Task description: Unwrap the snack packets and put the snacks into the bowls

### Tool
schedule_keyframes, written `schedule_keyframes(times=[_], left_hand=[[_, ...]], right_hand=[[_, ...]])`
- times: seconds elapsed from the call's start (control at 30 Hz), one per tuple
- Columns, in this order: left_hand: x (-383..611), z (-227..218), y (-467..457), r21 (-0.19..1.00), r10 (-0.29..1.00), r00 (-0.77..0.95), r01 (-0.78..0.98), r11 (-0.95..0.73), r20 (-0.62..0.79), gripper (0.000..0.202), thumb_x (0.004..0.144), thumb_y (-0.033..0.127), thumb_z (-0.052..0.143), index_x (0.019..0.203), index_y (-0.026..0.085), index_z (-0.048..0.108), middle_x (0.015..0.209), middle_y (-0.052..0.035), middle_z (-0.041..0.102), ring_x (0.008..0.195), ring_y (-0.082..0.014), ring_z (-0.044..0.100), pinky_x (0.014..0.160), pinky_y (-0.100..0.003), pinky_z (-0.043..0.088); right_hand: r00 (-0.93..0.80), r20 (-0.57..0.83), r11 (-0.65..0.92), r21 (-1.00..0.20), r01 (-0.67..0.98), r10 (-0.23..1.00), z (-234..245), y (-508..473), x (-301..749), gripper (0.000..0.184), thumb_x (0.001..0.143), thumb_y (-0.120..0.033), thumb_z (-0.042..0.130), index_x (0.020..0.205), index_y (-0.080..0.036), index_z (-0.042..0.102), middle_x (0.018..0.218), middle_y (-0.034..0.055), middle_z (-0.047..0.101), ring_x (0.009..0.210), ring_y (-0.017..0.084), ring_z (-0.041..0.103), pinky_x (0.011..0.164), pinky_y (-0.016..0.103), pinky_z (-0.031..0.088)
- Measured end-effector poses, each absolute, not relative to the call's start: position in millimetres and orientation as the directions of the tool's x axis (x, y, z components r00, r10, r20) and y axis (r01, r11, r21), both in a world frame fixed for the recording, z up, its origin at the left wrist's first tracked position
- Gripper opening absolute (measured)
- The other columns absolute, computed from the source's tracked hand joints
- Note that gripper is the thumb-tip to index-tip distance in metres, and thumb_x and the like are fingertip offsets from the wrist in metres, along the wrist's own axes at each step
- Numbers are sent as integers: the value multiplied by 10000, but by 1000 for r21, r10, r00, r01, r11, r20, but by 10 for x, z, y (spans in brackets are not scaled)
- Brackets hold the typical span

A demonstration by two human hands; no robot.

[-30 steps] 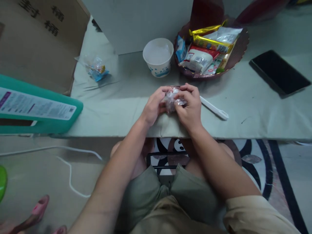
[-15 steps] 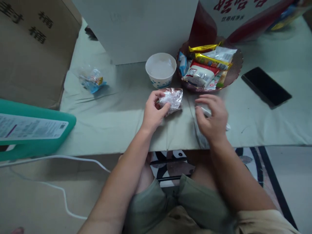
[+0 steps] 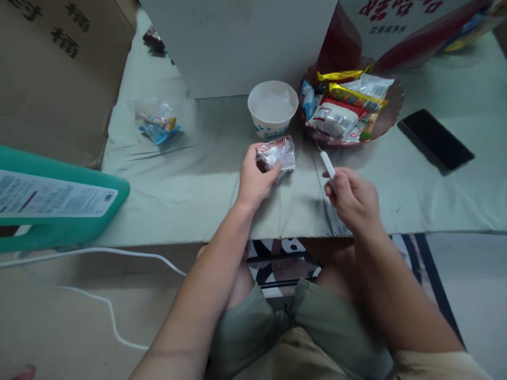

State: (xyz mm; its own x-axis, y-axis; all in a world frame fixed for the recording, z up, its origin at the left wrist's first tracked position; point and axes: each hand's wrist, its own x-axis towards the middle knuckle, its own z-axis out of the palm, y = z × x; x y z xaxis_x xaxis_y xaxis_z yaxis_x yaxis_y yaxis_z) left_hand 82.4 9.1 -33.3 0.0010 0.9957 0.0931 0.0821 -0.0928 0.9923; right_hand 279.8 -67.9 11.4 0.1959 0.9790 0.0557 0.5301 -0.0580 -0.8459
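Note:
My left hand point(image 3: 255, 179) is closed around a small reddish-brown packet in clear, shiny plastic wrap point(image 3: 283, 152), low over the cloth-covered table. In my right hand point(image 3: 355, 199) is a slim white-handled tool point(image 3: 327, 164), its thin tip pointing up and away from me. The tip is too fine to tell what kind of tool it is. Packet and tool are apart. Just beyond the packet stands a white paper bowl point(image 3: 271, 128) with a blue pattern and something clear inside. A brownish glass dish point(image 3: 390, 116) of wrapped snacks sits beyond the tool.
A black phone point(image 3: 435, 140) lies at the right. Crumpled clear and blue plastic point(image 3: 158, 126) lies at the left, near a green jug point(image 3: 114, 192) and a cardboard box point(image 3: 67, 89). White and red boxes point(image 3: 245, 47) stand behind. A white cable point(image 3: 119, 249) runs below the table edge.
My right hand has closed on the white-handled tool and turned it to point away from me. My left hand still holds the wrapped packet. The view has shifted slightly.

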Motion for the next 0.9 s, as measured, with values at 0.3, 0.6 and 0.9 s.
schedule_keyframes(times=[0.3,0.6,0.9], left_hand=[[702,-442,153,981,988,17,121,-151,150,452,867,353,764,1218,277,490,1193,-56,672,1034,-186,711,830,-283,596],[516,-393,114,962,985,19,211,-172,172,512,948,683,556,1338,380,419,1271,-57,618,1017,-175,688,758,-280,582],[646,-293,-58,766,915,-70,574,-290,398,418,916,655,606,946,245,679,1002,-68,675,994,-222,639,881,-363,522]], right_hand=[[-30,-170,-145,-909,390,985,-82,-289,2543,561,949,-663,459,691,-197,639,555,7,559,480,123,444,482,267,297],[68,61,-8,-678,735,996,-101,-384,3087,318,920,-433,565,798,-228,774,687,53,678,651,211,599,602,329,390],[272,333,-64,-523,850,903,-129,-490,3310,225,866,-310,644,1034,-233,772,1020,129,760,956,331,679,865,508,524]])
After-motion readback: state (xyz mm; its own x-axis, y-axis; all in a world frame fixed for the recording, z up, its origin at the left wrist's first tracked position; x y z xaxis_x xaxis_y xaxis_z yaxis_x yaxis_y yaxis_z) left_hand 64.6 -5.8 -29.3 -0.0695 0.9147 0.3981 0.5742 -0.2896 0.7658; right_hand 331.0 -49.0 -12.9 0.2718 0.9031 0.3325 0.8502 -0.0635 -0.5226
